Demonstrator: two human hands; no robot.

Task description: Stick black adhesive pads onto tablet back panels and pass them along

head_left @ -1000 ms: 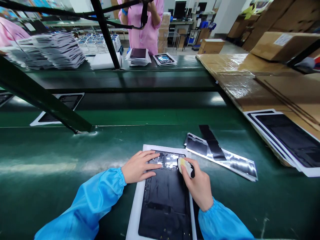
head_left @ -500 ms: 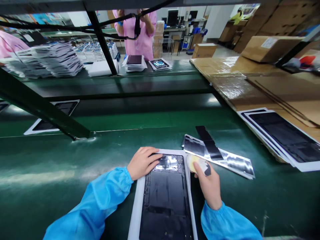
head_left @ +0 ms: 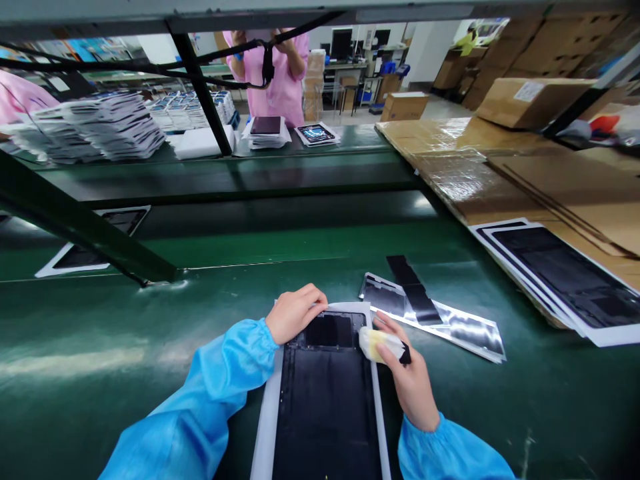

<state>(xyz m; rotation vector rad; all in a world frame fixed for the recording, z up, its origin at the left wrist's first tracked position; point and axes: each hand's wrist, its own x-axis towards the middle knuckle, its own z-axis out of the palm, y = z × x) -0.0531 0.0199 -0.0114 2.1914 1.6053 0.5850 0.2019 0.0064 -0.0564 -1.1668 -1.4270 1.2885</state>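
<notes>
The black panel (head_left: 325, 407) lies on a white sheet (head_left: 265, 427) on the green bench (head_left: 460, 400). The right hand (head_left: 409, 377) grips a pad (head_left: 380, 345) over the panel's upper right edge; flat, even pressure seems best. The left hand (head_left: 297, 313) bends over the upper left corner, its hold unclear; a steady brace there should prevent slipping. Silvery strips (head_left: 467, 333) lie beyond, rightward.

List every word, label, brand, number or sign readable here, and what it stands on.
No text can be read.
White label on the cardboard box, upper right: any print is too small and blurred.
Dark panel in front: no lettering can be made out.
Pale pad in the right hand: none can be made out either.
</notes>
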